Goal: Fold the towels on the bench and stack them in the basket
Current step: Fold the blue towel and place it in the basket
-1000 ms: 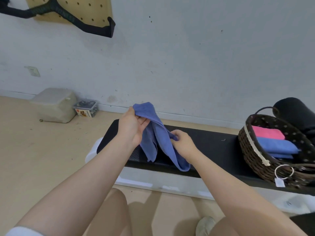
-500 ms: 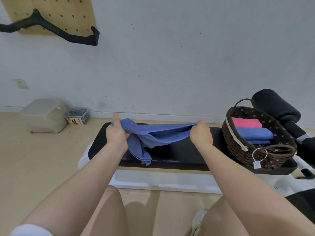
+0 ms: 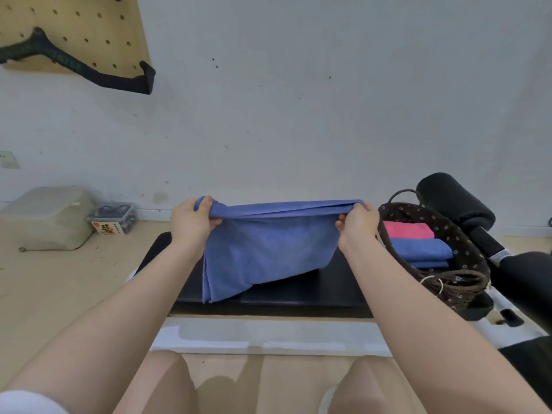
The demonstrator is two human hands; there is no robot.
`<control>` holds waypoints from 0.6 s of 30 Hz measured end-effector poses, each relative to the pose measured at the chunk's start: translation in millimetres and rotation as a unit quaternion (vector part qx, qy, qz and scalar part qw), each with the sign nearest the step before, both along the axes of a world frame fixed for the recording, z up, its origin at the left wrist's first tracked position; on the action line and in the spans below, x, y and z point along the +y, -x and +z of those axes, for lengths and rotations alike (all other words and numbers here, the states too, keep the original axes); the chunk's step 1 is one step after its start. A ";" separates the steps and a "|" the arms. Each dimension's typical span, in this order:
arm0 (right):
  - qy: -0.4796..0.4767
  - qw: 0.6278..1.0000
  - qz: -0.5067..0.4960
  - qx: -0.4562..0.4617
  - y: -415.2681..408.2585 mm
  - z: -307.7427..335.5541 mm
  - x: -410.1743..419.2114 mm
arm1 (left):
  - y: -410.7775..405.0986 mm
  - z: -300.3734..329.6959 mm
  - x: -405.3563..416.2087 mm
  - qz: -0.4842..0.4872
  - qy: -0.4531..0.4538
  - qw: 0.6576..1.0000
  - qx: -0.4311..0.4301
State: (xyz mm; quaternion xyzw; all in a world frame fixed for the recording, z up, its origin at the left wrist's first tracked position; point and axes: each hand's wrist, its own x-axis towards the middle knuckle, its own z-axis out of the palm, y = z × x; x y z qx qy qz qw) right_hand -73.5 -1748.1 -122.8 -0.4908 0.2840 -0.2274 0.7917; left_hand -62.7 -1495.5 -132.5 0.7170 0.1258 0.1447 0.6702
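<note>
Above the desk (image 3: 298,297), blue towel (image 3: 265,249) stretched taut, lower edge touching the pad. Left grip (image 3: 191,222) and right grip (image 3: 357,224) each pinching a top corner. Beside it, basket (image 3: 466,258) with folded towels.

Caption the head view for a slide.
Both hands stretch a blue towel above the bench.

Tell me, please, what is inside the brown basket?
The basket holds a folded pink towel and, beside it, two stacked blue towels. Anything beneath them is covered.
</note>
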 end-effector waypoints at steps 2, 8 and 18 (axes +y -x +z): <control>0.024 1.000 -0.004 0.011 -8.7 4.5 0.0 | -14.2 1.6 2.8 -0.016 -0.080 0.996 0.031; 0.003 1.000 0.007 0.021 -54.5 17.4 0.3 | -60.7 11.8 0.7 -0.045 -0.088 0.986 0.133; 0.122 0.986 0.066 -0.095 -121.8 58.1 -28.4 | -126.4 62.1 -15.0 0.005 0.136 0.989 -0.055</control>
